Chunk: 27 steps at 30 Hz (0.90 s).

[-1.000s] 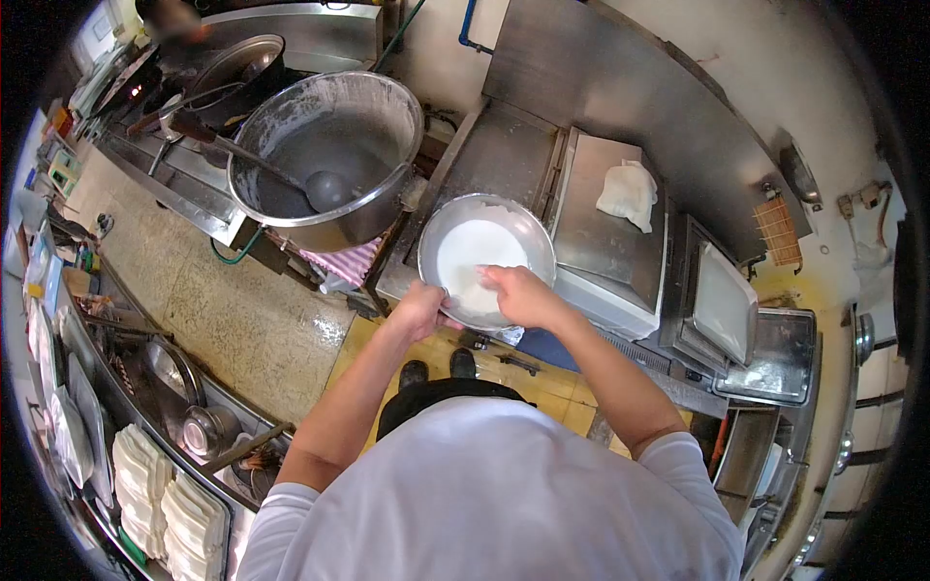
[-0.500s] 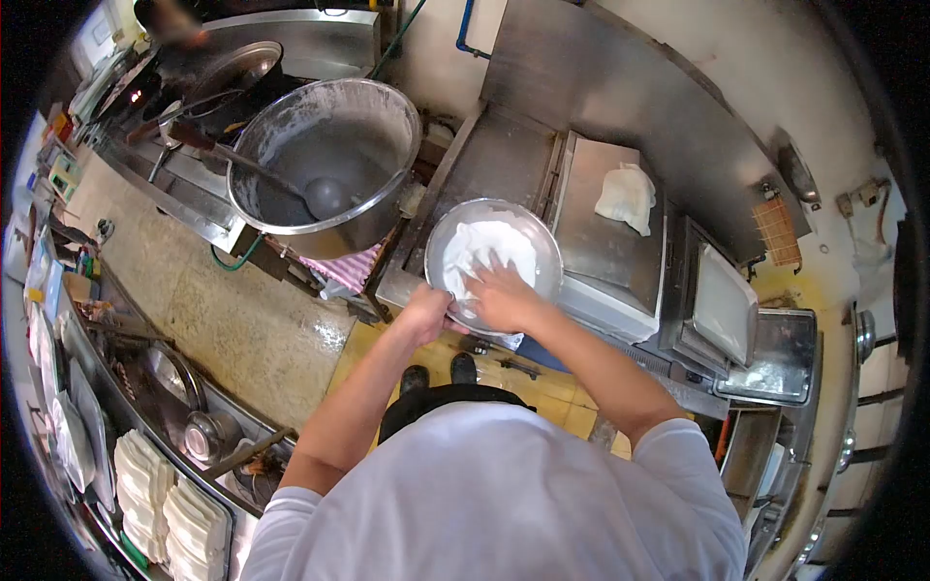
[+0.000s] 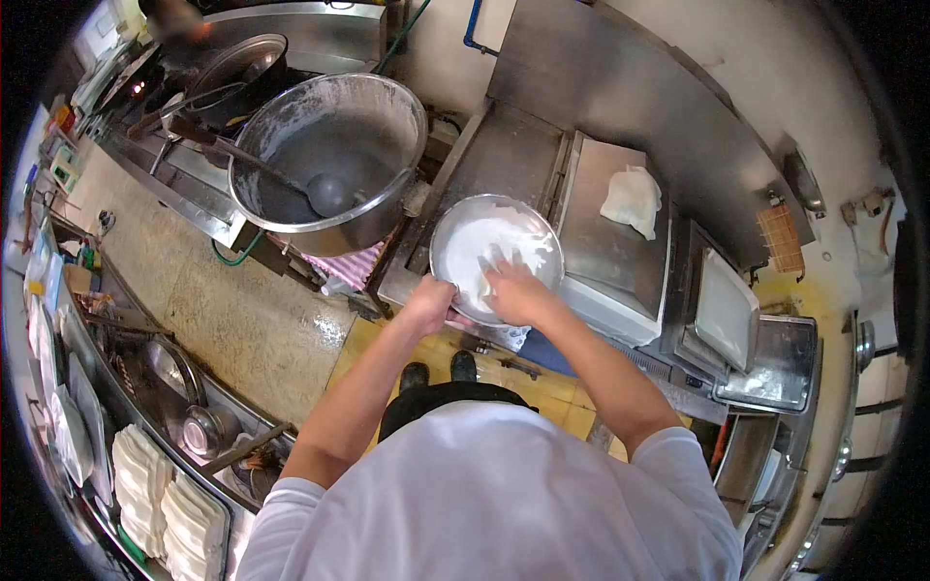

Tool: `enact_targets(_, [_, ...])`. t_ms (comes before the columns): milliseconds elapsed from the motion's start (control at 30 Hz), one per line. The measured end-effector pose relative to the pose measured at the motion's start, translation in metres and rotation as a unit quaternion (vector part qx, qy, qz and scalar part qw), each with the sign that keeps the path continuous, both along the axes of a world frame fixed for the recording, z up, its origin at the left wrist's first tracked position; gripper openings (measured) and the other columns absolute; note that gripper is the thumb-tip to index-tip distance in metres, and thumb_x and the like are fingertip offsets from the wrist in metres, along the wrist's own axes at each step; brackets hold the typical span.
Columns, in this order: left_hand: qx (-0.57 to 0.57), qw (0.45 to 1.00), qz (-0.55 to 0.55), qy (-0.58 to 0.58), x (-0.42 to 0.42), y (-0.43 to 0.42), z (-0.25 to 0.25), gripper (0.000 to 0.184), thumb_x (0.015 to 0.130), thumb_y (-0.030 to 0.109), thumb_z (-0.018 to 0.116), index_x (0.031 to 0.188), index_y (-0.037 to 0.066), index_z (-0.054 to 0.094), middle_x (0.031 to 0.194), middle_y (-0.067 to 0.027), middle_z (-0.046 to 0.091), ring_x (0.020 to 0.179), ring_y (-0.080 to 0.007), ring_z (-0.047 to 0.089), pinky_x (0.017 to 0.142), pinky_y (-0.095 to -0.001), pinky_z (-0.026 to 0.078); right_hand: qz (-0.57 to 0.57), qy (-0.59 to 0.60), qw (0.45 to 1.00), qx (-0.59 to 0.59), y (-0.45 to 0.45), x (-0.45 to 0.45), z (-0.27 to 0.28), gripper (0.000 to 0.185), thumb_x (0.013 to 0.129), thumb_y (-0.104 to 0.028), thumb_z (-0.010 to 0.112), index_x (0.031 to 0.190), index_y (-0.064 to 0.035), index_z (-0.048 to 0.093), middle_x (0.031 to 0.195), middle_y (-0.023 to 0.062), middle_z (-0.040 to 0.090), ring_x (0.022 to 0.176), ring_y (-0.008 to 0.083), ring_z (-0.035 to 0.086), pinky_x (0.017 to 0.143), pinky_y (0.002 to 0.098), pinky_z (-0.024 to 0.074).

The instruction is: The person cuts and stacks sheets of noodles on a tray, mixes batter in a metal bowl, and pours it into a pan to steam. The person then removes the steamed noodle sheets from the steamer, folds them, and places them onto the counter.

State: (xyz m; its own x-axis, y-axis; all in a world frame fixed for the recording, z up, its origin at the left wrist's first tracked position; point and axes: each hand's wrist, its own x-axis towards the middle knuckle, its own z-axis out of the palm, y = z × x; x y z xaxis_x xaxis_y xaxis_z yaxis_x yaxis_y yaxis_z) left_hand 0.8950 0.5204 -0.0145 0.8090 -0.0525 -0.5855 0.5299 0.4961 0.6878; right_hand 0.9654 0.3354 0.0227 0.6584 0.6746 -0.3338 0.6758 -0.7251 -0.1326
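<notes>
A round metal bowl with white powder or paste in it sits at the front edge of the steel counter. My left hand is closed on the bowl's near left rim. Inside the bowl, my right hand has its fingers spread in the white stuff, which coats the fingertips. Just left of the bowl stands a large metal pot with a ladle resting in it.
A white cloth lies on a steel lid right of the bowl. Trays stand farther right. Woks and part of a person are at the upper left. Folded white cloths fill a lower-left tray.
My right hand has gone deeper into the bowl and its fingers have spread. The white stuff has shifted from a smooth layer to an uneven one. The bowl has moved slightly right.
</notes>
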Motion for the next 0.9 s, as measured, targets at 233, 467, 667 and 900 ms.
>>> enact_targets(233, [-0.022, 0.999, -0.030, -0.015, 0.006, -0.026, 0.001, 0.033, 0.088, -0.003, 0.047, 0.118, -0.015, 0.050, 0.095, -0.0238, 0.060, 0.078, -0.0407, 0.067, 0.057, -0.0509, 0.064, -0.007, 0.021, 1.000, -0.015, 0.009, 0.016, 0.016, 0.053, 0.096, -0.021, 0.052, 0.143, 0.0015, 0.048, 0.157, 0.0273, 0.035, 0.146, 0.0469, 0.031, 0.121, 0.0486, 0.0269])
enact_targets(467, [0.013, 1.000, -0.010, -0.006, 0.035, -0.012, 0.003, 0.040, 0.084, -0.005, 0.047, 0.122, -0.019, 0.048, 0.102, -0.0268, 0.060, 0.081, -0.0427, 0.067, 0.058, -0.0516, 0.065, -0.006, -0.004, 0.977, 0.211, -0.021, 0.024, 0.003, 0.026, 0.082, -0.008, 0.059, 0.105, 0.0030, 0.068, 0.123, 0.0250, 0.063, 0.116, 0.0417, 0.059, 0.101, 0.0474, 0.0482])
enact_targets(667, [0.099, 0.994, -0.014, -0.046, 0.069, 0.008, 0.032, 0.038, 0.084, -0.005, 0.048, 0.120, -0.017, 0.049, 0.105, -0.0235, 0.057, 0.088, -0.0429, 0.065, 0.064, -0.0542, 0.066, -0.133, -0.035, 0.932, 0.335, -0.032, 0.046, 0.034, 0.027, 0.085, -0.010, 0.063, 0.105, 0.0071, 0.067, 0.115, 0.0268, 0.066, 0.104, 0.0456, 0.064, 0.094, 0.0484, 0.0510])
enact_targets(900, [0.117, 0.991, -0.047, -0.041, 0.110, 0.023, 0.057, 0.036, 0.083, -0.005, 0.046, 0.117, -0.015, 0.051, 0.102, -0.0233, 0.057, 0.082, -0.0407, 0.066, 0.057, -0.0465, 0.065, -0.249, -0.238, 0.880, 0.328, -0.052, 0.082, 0.054, 0.031, 0.085, -0.015, 0.066, 0.108, 0.0063, 0.068, 0.109, 0.0280, 0.068, 0.103, 0.0432, 0.066, 0.094, 0.0478, 0.0516])
